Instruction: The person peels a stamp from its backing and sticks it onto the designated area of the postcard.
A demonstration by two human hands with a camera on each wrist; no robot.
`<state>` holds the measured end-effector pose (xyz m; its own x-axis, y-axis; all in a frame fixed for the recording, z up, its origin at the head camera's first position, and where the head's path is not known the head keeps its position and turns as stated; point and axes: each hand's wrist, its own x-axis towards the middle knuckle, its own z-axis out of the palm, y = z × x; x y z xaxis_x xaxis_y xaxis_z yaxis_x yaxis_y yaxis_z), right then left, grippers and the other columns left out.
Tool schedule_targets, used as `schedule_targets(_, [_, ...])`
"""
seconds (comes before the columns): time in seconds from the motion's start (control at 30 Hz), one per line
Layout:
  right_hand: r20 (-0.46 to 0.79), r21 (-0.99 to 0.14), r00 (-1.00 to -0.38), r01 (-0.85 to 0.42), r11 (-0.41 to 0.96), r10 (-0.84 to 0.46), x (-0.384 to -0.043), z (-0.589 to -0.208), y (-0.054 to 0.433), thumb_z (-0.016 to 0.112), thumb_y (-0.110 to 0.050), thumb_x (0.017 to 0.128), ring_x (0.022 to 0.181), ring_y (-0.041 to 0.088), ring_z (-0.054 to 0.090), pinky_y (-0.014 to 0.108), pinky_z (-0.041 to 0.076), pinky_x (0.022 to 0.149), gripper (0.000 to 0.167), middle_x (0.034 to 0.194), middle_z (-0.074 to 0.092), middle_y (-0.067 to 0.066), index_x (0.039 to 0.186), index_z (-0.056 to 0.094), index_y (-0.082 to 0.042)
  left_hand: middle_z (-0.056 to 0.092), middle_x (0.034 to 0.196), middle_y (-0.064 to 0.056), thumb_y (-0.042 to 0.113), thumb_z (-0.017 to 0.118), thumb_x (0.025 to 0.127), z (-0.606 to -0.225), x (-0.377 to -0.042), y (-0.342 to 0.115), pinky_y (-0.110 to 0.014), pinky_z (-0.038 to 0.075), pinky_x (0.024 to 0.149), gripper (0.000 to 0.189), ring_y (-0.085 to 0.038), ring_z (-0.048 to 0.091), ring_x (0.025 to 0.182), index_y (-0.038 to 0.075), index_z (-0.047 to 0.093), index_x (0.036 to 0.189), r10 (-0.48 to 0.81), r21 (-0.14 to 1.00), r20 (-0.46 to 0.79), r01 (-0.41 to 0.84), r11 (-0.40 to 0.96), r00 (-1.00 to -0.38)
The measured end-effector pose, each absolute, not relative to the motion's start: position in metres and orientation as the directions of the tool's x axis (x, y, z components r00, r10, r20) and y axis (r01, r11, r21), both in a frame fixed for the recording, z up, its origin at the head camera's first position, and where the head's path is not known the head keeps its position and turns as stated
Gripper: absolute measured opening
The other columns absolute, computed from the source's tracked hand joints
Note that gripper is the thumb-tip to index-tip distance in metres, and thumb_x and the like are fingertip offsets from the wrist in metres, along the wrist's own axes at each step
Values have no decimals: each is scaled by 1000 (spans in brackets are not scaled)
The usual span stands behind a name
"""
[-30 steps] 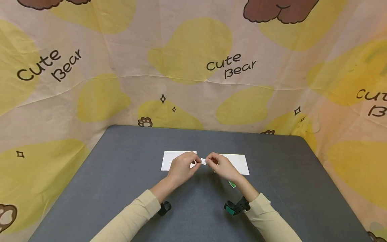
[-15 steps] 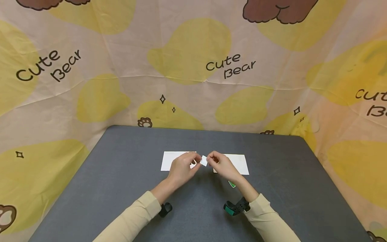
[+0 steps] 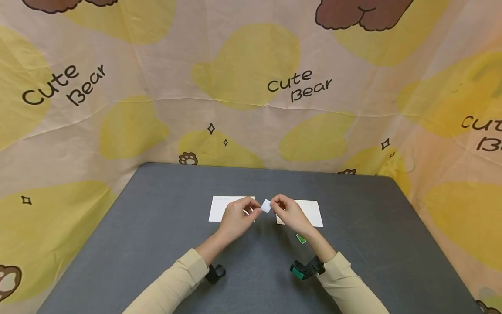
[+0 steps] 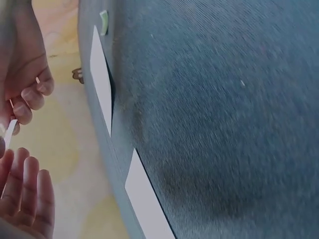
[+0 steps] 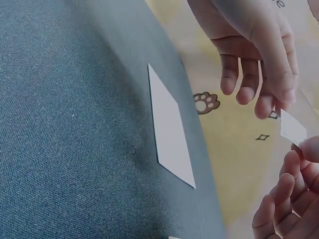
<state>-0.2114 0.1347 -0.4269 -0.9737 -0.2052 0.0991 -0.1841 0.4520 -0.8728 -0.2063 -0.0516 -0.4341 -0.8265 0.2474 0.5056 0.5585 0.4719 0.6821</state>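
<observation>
Between my two hands is a small white paper square (image 3: 266, 206), toothed like a postage stamp along one edge. My right hand (image 3: 289, 213) pinches it between thumb and fingers; in the right wrist view the thumb (image 5: 311, 149) lies over its lower end. My left hand (image 3: 237, 220) has thumb and index fingertips at the opposite corner, pinching there. The square is held above the table, close to the fingertips. In the left wrist view it shows edge-on as a thin white strip (image 4: 10, 133). A white paper rectangle (image 3: 219, 207) lies behind my left hand, another (image 3: 311, 213) behind my right.
A small green piece with a white border (image 3: 301, 239) lies on the grey table (image 3: 251, 274) beside my right forearm. A printed curtain (image 3: 243, 65) stands behind the table's far edge. Dark bands (image 3: 215, 274) circle the wrists.
The small square has turned and shows more of its white face. My right fingertips have shifted slightly up and right; my left hand has stayed nearly in place.
</observation>
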Motion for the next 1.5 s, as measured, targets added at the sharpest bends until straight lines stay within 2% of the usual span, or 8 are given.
schedule_targets(0.13, [96,-874,-975,-180,451,-202,-211,-427,134,55,-21,93,64,12,46,21,33,53,14,77,57,9,90,61,-9,65,71,5,9,66,82,-435,-207,-50,-20,50,57,3,-4,59,63,11,68,79,208,767,434,481,426,-877])
schedule_targets(0.3, [83,-881,-976,-165,444,-199,-210,-426,134,55,-21,93,62,12,45,21,34,52,13,77,57,10,90,60,-10,66,72,5,10,65,82,-436,-206,-50,-20,49,57,6,-6,60,65,13,68,79,184,814,365,409,414,-913])
schedule_targets(0.47, [78,-883,-976,-162,441,-202,-209,-425,132,55,-21,93,63,12,45,21,35,53,14,76,55,2,92,60,-8,66,72,3,9,65,82,-436,-206,-49,-20,48,55,7,-7,60,64,13,68,78,182,839,328,374,396,-927])
schedule_targets(0.67, [90,-881,-974,-176,439,-209,-209,-425,132,56,-20,92,65,13,46,22,35,53,15,79,58,5,94,60,-6,65,70,2,8,63,83,-435,-206,-49,-21,47,51,8,-8,59,61,12,67,77,192,857,302,354,374,-934])
schedule_targets(0.87, [226,-818,-959,-283,501,-172,-209,-425,135,59,-17,90,66,11,50,20,39,56,5,76,57,0,92,60,-12,65,68,3,9,63,82,-434,-208,-50,-20,45,50,9,-7,58,61,13,67,75,176,858,285,332,392,-942])
schedule_targets(1.07, [386,-724,-899,-434,536,-207,-208,-423,135,61,-13,88,62,11,47,19,38,54,5,73,54,-2,87,61,-8,65,67,3,9,63,82,-433,-210,-50,-20,45,49,9,-6,59,60,12,68,75,170,858,276,322,401,-946])
schedule_targets(1.3, [406,-688,-873,-486,538,-270,-206,-422,131,63,-10,86,62,11,45,20,38,55,4,74,53,-3,86,63,-6,66,70,0,9,63,83,-431,-210,-48,-21,46,50,7,-7,59,61,10,68,78,206,862,261,324,390,-943])
schedule_targets(1.5, [406,-664,-866,-498,558,-291,-206,-427,131,62,-11,87,63,10,46,20,40,55,5,75,55,-3,87,64,-6,67,73,-10,9,61,86,-429,-209,-48,-20,45,50,9,-8,58,61,4,67,81,258,860,251,337,383,-933])
